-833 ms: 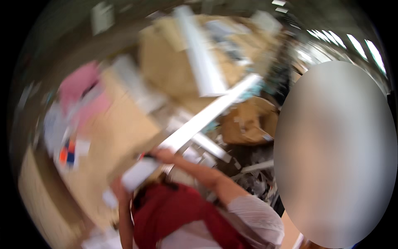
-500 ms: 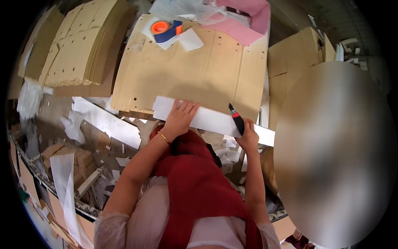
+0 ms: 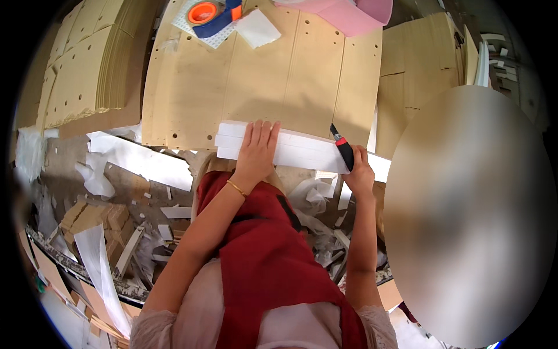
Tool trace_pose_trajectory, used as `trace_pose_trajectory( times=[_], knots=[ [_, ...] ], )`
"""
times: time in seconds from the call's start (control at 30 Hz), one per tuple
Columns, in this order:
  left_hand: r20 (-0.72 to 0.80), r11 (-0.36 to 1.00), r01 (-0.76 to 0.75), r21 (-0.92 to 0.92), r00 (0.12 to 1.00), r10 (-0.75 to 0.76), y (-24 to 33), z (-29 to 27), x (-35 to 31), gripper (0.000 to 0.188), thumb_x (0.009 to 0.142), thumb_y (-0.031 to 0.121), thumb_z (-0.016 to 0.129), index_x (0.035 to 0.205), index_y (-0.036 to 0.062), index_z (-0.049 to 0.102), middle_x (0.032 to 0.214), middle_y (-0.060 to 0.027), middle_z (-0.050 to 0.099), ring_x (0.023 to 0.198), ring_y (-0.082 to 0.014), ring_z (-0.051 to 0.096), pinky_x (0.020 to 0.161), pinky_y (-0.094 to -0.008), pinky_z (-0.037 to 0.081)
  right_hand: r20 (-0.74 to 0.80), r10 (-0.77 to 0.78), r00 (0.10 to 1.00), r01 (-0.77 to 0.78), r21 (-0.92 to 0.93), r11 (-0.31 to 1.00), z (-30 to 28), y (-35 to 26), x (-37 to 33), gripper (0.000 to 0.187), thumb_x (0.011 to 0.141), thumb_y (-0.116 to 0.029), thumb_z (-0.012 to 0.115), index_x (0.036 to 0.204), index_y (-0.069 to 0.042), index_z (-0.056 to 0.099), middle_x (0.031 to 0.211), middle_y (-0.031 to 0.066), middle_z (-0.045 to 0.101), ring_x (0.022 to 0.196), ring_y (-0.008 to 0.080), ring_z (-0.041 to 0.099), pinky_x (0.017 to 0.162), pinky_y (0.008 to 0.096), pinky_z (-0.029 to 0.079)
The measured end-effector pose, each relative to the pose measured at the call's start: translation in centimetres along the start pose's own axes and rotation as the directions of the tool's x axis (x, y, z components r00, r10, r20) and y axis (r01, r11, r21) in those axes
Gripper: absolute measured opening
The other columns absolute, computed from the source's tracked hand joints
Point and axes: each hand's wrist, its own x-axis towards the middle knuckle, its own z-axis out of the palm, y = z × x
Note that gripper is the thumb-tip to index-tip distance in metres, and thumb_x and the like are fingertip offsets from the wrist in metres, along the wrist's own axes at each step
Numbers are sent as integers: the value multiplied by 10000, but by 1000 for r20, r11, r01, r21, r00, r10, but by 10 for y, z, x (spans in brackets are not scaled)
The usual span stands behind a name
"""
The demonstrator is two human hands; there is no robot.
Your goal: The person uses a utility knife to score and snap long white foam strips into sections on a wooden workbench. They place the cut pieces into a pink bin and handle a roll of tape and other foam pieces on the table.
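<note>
Several long white foam strips (image 3: 302,149) lie side by side across the near edge of the wooden board tabletop (image 3: 256,87). My left hand (image 3: 258,152) is laid over them near their left end. Its fingers reach across to the far edge and grip the strips; the thumb is hidden. A utility knife (image 3: 344,154) with a black and red handle sits in my right hand (image 3: 361,171), closed round the handle. The blade points up and away, above the tabletop. That hand is at the strips' near edge, towards their right end.
An orange tape roll (image 3: 203,13) on a blue dispenser, a white sheet (image 3: 257,28) and a pink box (image 3: 349,14) are on the tabletop's far side. Stacked boards (image 3: 87,64) stand left, cardboard (image 3: 415,70) right. White scraps (image 3: 142,163) litter the floor. A blurred patch covers the right.
The view has shifted, with the tabletop showing nearer. The strips appear more tilted towards me, showing several lengthwise bands. Both hands keep their holds.
</note>
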Motion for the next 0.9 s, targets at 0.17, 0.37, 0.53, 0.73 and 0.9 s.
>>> trace_pose_trajectory(
  times=[0.17, 0.37, 0.53, 0.73, 0.9],
  knots=[
    [84, 997, 48, -67, 996, -42, -1, -3, 2, 583, 741, 90, 526, 1308, -10, 433, 1238, -173, 468, 1174, -344, 429, 1091, -459, 259, 52, 36, 998, -36, 14, 999, -3, -3, 3, 653, 607, 47, 660, 1197, -186, 504, 1205, 50, 514, 970, 309, 618, 725, 403, 538],
    [18, 993, 74, -88, 997, -72, -1, 3, -3, 592, 686, 39, 563, 1269, 29, 458, 1222, -170, 485, 1163, -358, 445, 1080, -483, 271, 104, 89, 991, -92, 26, 995, 1, -4, 4, 652, 608, 19, 689, 1201, -166, 489, 1251, 34, 490, 1007, 311, 603, 777, 421, 523],
    [75, 995, 90, -47, 993, -86, 1, -2, -2, 584, 688, 49, 559, 1264, 29, 467, 1219, -164, 489, 1159, -353, 444, 1076, -478, 275, 63, 64, 996, -67, 44, 997, 4, -4, 3, 618, 619, 6, 691, 1180, -164, 494, 1237, 39, 492, 988, 317, 605, 762, 411, 524],
    [49, 995, 87, -42, 995, -85, -1, 0, -6, 585, 695, 80, 564, 1271, 35, 471, 1238, -161, 491, 1177, -342, 442, 1085, -469, 269, 166, 21, 986, -50, 176, 983, -24, -9, 4, 820, 579, -86, 830, 1310, -175, 468, 1218, 88, 495, 979, 329, 607, 765, 406, 530],
    [36, 994, 82, -78, 996, -79, -2, 2, -8, 565, 694, 119, 596, 1245, 42, 498, 1232, -162, 500, 1201, -335, 433, 1095, -435, 267, 157, -357, 921, 269, 407, 873, -69, -52, 39, 571, 759, -123, 736, 1287, -125, 519, 953, 126, 630, 932, 277, 611, 710, 372, 492]
  ],
)
